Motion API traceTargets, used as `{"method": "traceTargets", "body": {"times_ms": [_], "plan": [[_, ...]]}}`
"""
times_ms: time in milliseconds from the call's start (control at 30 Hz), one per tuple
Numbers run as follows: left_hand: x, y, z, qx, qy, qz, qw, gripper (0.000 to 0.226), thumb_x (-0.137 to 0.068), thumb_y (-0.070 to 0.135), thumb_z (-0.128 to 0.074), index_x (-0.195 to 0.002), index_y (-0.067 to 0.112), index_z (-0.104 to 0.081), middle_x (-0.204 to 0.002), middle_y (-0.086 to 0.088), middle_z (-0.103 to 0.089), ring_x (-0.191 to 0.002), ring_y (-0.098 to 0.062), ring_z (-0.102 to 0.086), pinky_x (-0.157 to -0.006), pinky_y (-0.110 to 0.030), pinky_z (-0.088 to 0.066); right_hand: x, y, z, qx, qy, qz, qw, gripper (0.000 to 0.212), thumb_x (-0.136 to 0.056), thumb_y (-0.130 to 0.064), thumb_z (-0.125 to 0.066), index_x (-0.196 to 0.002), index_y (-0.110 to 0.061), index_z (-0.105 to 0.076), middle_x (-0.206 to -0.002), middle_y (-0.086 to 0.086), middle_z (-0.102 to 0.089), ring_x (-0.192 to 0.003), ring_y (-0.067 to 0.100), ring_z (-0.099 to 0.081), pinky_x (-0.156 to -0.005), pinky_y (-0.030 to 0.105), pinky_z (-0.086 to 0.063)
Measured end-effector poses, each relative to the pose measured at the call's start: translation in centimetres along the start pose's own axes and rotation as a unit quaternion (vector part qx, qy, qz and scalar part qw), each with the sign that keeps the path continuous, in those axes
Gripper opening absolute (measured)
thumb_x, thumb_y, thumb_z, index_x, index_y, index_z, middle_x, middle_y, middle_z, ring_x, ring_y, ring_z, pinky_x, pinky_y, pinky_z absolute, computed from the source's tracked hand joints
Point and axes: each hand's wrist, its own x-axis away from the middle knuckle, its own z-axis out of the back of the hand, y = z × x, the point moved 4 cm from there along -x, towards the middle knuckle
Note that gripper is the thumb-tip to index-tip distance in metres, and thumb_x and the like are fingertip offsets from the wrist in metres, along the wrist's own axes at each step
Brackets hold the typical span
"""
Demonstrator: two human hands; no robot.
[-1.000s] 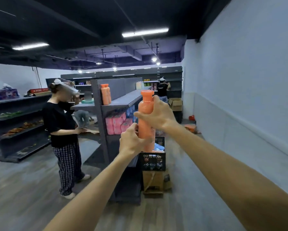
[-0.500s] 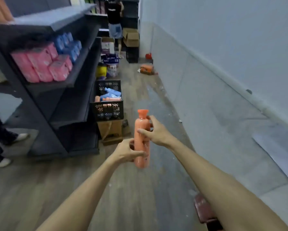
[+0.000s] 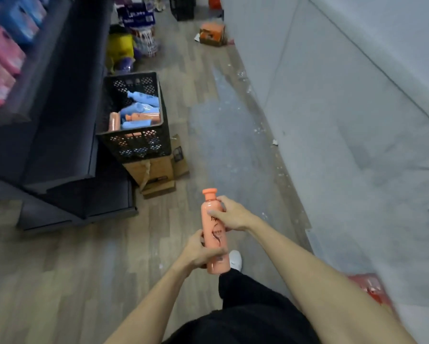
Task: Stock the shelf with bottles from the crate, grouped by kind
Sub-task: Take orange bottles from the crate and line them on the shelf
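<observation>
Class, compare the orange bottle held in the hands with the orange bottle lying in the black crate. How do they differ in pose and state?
The held orange bottle stands about upright, cap up; the crate's orange bottle lies on its side. The held one is gripped by the left hand low down and the right hand higher up; the other rests untouched among blue bottles in the black crate. Both share the same orange colour and, it seems, shape.

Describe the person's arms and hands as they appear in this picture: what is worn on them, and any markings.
Both forearms are bare to the frame's bottom edge, with no sleeves in view. The left hand and right hand wear no gloves. No rings, watch, bands or markings show. The nails look short and unpainted.
</observation>
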Motion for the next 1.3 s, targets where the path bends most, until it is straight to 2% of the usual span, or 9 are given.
{"method": "traceTargets", "body": {"times_ms": [233,333,467,633,800,933,1133,1233,1300], "plan": [[-10.1,10.3,3.0,0.029,0.019,0.015,0.999,0.050,-0.072,0.019,-0.082,-0.114,0.017,-0.056,-0.102,-0.003,-0.067,-0.086,-0.016,-0.069,-0.064,-0.034,-0.061,-11.9,-5.2,9.3,0.041,-0.021,0.014,0.999,0.044,-0.093,-0.043,-0.062,-0.129,-0.020,-0.052,-0.121,0.010,-0.064,-0.106,0.028,-0.067,-0.088,0.048,-0.058],[-14.9,13.4,5.7,0.043,0.040,0.015,0.998,0.051,-0.071,0.017,-0.083,-0.115,0.014,-0.057,-0.099,0.000,-0.068,-0.083,-0.011,-0.067,-0.059,-0.026,-0.056,-17.2,-7.7,11.8,0.039,-0.018,0.017,0.999,0.045,-0.093,-0.042,-0.063,-0.132,-0.021,-0.051,-0.121,0.009,-0.064,-0.108,0.028,-0.066,-0.091,0.050,-0.056],[-22.9,17.9,9.5,0.034,0.033,0.013,0.999,0.047,-0.069,0.023,-0.083,-0.106,0.024,-0.055,-0.099,0.004,-0.066,-0.090,-0.011,-0.066,-0.073,-0.028,-0.056,-25.8,-10.6,14.9,0.045,-0.017,0.006,0.999,0.045,-0.093,-0.044,-0.062,-0.130,-0.021,-0.051,-0.117,0.009,-0.066,-0.104,0.027,-0.067,-0.089,0.049,-0.057],[-34.8,25.6,16.1,0.004,0.021,-0.019,1.000,0.051,-0.065,0.026,-0.084,-0.108,0.024,-0.056,-0.103,0.001,-0.068,-0.095,-0.014,-0.066,-0.088,-0.035,-0.055,-37.5,-16.1,20.8,0.060,0.031,-0.007,0.998,0.044,-0.094,-0.045,-0.061,-0.131,-0.022,-0.052,-0.115,0.006,-0.066,-0.107,0.026,-0.065,-0.092,0.045,-0.055],[-42.0,34.2,22.8,-0.018,0.010,-0.033,0.999,0.050,-0.068,0.029,-0.083,-0.109,0.025,-0.055,-0.103,0.004,-0.066,-0.098,-0.016,-0.065,-0.085,-0.033,-0.055,-46.2,-23.0,26.5,0.043,0.052,-0.005,0.998,0.042,-0.094,-0.044,-0.061,-0.130,-0.023,-0.052,-0.113,0.004,-0.066,-0.104,0.026,-0.065,-0.091,0.047,-0.055],[-47.6,38.8,27.5,-0.030,0.005,-0.032,0.999,0.059,-0.065,0.035,-0.082,-0.116,0.024,-0.053,-0.112,0.001,-0.066,-0.101,-0.016,-0.064,-0.092,-0.036,-0.054,-52.9,-27.8,29.8,0.038,0.038,0.010,0.998,0.041,-0.096,-0.042,-0.060,-0.130,-0.021,-0.052,-0.113,0.004,-0.065,-0.102,0.023,-0.066,-0.089,0.044,-0.057],[-54.9,43.2,35.3,0.033,0.079,-0.012,0.996,0.060,-0.067,0.034,-0.082,-0.118,0.021,-0.054,-0.112,0.001,-0.067,-0.101,-0.014,-0.065,-0.088,-0.034,-0.055,-65.6,-35.2,31.4,0.054,-0.038,0.060,0.996,0.046,-0.093,-0.043,-0.065,-0.132,-0.023,-0.051,-0.112,0.006,-0.068,-0.102,0.024,-0.068,-0.088,0.046,-0.058],[-58.2,44.8,40.6,0.119,0.168,0.011,0.978,0.057,-0.066,0.034,-0.083,-0.116,0.023,-0.056,-0.110,0.003,-0.068,-0.098,-0.012,-0.065,-0.082,-0.029,-0.053,-73.0,-41.5,30.4,0.113,-0.097,0.125,0.981,0.044,-0.090,-0.046,-0.068,-0.128,-0.026,-0.056,-0.088,-0.008,-0.063,-0.090,0.017,-0.064,-0.085,0.033,-0.053],[-58.8,46.1,43.9,0.187,0.253,0.024,0.949,0.051,-0.068,0.028,-0.084,-0.111,0.023,-0.059,-0.105,0.004,-0.069,-0.093,-0.010,-0.065,-0.084,-0.030,-0.054,-76.5,-46.6,29.2,0.151,-0.143,0.184,0.961,0.042,-0.088,-0.048,-0.069,-0.124,-0.029,-0.059,-0.076,-0.016,-0.057,-0.083,0.014,-0.059,-0.078,0.027,-0.045]]}}
